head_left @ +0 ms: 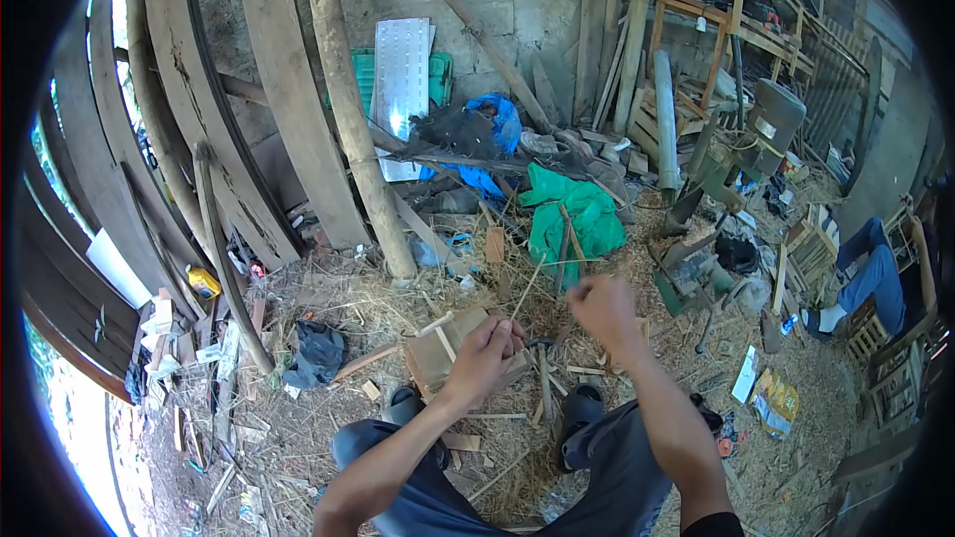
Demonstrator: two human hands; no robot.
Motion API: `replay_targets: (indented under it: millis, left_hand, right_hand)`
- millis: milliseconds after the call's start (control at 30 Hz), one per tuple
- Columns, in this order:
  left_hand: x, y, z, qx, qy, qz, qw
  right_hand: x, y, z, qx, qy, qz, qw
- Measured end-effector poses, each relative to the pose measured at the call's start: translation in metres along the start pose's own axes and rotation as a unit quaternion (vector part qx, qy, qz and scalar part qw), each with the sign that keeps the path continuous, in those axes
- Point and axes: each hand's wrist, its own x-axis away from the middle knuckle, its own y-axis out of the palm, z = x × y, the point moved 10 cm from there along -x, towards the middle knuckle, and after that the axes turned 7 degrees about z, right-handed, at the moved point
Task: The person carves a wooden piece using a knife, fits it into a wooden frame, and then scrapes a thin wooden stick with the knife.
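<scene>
My left hand (487,350) is closed in a pinch on a thin pale wooden strip (528,288), which slants up and to the right from my fingers. Off to the right and a little higher, my right hand (605,310) is curled shut and slightly blurred. Whatever it may hold is too unclear to make out. Beneath my left hand, a brown wooden block or box (426,362) with a pale strip across it rests on the ground in front of my feet.
A green plastic sheet (557,201) lies ahead, near a blue tarp (505,124). A wooden pole (350,109) stands left of centre. A black plastic bag (316,353) sits on the littered floor. At right, another person's legs (868,273) show beside scrap wood.
</scene>
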Motion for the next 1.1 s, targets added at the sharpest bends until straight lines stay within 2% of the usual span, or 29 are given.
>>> replay_targets:
  millis: [33, 67, 133, 267, 333, 467, 533, 667, 733, 800, 867, 933, 967, 1033, 1067, 1100]
  left_hand:
    - [0.0, 0.0, 0.004, -0.002, 0.001, 0.003, 1.0]
    - [0.003, 0.006, 0.006, 0.022, -0.014, -0.011, 1.0]
    - [0.011, 0.013, 0.007, 0.044, -0.032, -0.029, 0.998]
    - [0.022, 0.019, 0.009, 0.095, -0.061, -0.047, 0.992]
    - [0.024, 0.02, 0.006, 0.1, -0.067, -0.058, 0.991]
    - [0.009, 0.012, 0.001, 0.044, -0.008, -0.034, 0.998]
    - [0.007, 0.008, 0.006, 0.033, 0.02, -0.018, 0.999]
    - [0.009, 0.014, 0.008, 0.026, 0.019, -0.025, 0.999]
    - [0.011, 0.018, 0.011, 0.04, 0.025, -0.034, 0.998]
    - [0.011, 0.017, 0.011, 0.066, -0.018, -0.016, 0.998]
    - [0.015, 0.016, 0.015, 0.078, -0.021, -0.019, 0.997]
    - [0.019, 0.017, 0.012, 0.088, -0.025, -0.022, 0.996]
    - [0.025, 0.018, 0.01, 0.061, -0.01, -0.04, 0.997]
    - [0.026, 0.018, 0.008, 0.032, 0.005, -0.062, 0.998]
    - [0.02, 0.013, 0.009, -0.009, 0.03, -0.044, 0.999]
    - [0.014, 0.01, 0.008, -0.047, 0.054, -0.023, 0.997]
  right_hand:
    - [0.012, -0.002, -0.033, -0.021, -0.065, -0.021, 0.997]
    - [0.017, 0.005, -0.042, -0.025, -0.063, -0.022, 0.997]
    - [0.027, 0.014, -0.061, -0.008, -0.121, -0.022, 0.992]
    - [0.001, 0.006, -0.039, -0.001, -0.069, -0.003, 0.998]
    - [-0.017, -0.005, -0.002, 0.066, 0.005, 0.052, 0.996]
    - [-0.009, -0.01, 0.007, 0.065, 0.02, 0.062, 0.996]
    - [0.015, -0.002, -0.039, -0.02, -0.069, -0.029, 0.997]
    - [0.026, 0.012, -0.055, -0.013, -0.119, -0.039, 0.992]
    - [0.013, 0.007, -0.043, -0.012, -0.07, -0.058, 0.996]
    - [0.009, 0.01, -0.04, 0.007, -0.07, -0.052, 0.996]
    - [0.002, 0.017, -0.03, 0.025, -0.067, -0.049, 0.996]
    - [-0.019, 0.003, 0.013, 0.092, 0.051, 0.017, 0.994]
    - [-0.025, 0.002, 0.028, 0.089, 0.052, 0.02, 0.994]
    - [-0.031, -0.012, 0.068, 0.113, 0.135, 0.037, 0.984]
    - [-0.03, -0.012, 0.069, 0.115, 0.133, 0.04, 0.984]
    - [-0.026, -0.01, 0.062, 0.062, 0.118, 0.024, 0.991]
